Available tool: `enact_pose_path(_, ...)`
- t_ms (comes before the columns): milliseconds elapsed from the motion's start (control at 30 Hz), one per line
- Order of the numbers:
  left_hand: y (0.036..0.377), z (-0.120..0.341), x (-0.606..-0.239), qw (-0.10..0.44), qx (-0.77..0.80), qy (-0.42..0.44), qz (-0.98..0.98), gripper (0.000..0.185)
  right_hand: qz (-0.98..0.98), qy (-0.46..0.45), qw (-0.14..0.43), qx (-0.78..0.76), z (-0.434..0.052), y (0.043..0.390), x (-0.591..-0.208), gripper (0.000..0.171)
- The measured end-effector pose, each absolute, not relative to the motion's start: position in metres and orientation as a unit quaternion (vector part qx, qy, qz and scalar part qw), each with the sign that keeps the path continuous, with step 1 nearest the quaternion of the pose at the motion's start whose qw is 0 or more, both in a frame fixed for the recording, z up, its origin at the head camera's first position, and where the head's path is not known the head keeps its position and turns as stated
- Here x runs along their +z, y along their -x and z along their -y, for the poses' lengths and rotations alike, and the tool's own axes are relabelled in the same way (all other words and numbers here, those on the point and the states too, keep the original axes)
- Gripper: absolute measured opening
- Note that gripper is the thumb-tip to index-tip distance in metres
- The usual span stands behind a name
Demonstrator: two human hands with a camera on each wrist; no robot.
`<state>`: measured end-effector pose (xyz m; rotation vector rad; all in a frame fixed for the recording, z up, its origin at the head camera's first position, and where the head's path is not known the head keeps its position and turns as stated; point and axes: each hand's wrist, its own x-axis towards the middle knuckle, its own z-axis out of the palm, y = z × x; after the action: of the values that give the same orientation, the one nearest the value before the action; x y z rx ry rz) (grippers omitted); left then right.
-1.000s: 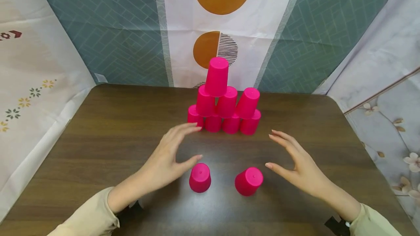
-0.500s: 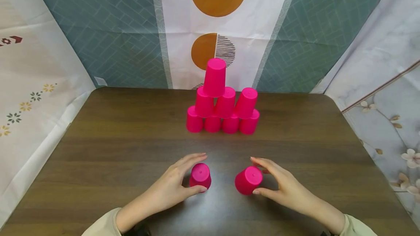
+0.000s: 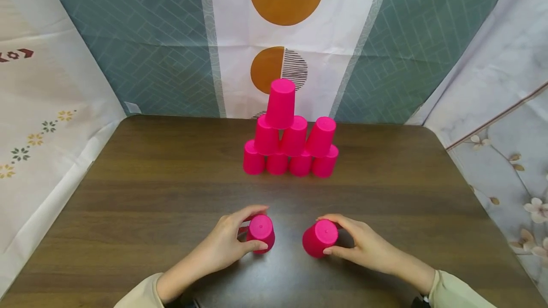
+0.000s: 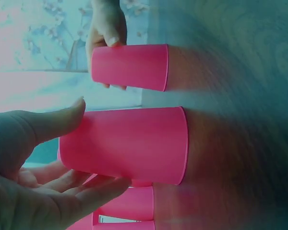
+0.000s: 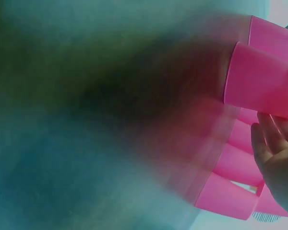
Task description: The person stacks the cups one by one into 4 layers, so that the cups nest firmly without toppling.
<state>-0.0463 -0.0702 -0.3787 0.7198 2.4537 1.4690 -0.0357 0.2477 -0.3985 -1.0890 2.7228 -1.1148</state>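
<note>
In the head view two upside-down pink plastic cups stand near the front of the table. My left hand (image 3: 229,241) grips the left cup (image 3: 261,229) between thumb and fingers; the left wrist view shows the thumb on one side of this cup (image 4: 129,143) and fingers along the other. Around the right cup (image 3: 317,240) my right hand (image 3: 361,246) curls its thumb and fingers. Both cups have their rims at the tabletop. Part of the right hand lies outside the right wrist view, where its cup (image 5: 259,79) appears at the right edge.
Farther back on the wooden table (image 3: 171,179) rises a stack of upside-down pink cups (image 3: 293,137): several in the bottom row, three above, and one on top at the left. Patterned cloths hang behind (image 3: 162,61) and along both sides.
Both hands have come down and inward from above the table and closed round the two front cups. The right cup has shifted slightly left. The stack behind stays the same.
</note>
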Motion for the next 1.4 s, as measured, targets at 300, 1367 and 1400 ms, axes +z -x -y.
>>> enact_pose_path(300, 0.051, 0.072, -0.377, 0.141, 0.484, -0.216, -0.836, 0.053, -0.864, 0.366, -0.004, -0.345, -0.249, 0.052, -0.366, 0.063)
enact_pose_path(1367, 0.060, 0.070, -0.361, 0.150, 0.384, -0.247, -0.877, 0.039, -0.905, 0.154, -0.045, -0.393, -0.232, 0.196, -0.235, 0.055)
enact_pose_path(1400, 0.060, 0.070, -0.362, 0.149, 0.384, -0.248, -0.877, 0.039, -0.905, 0.149, -0.035, -0.397, -0.230, 0.198, -0.235, 0.055)
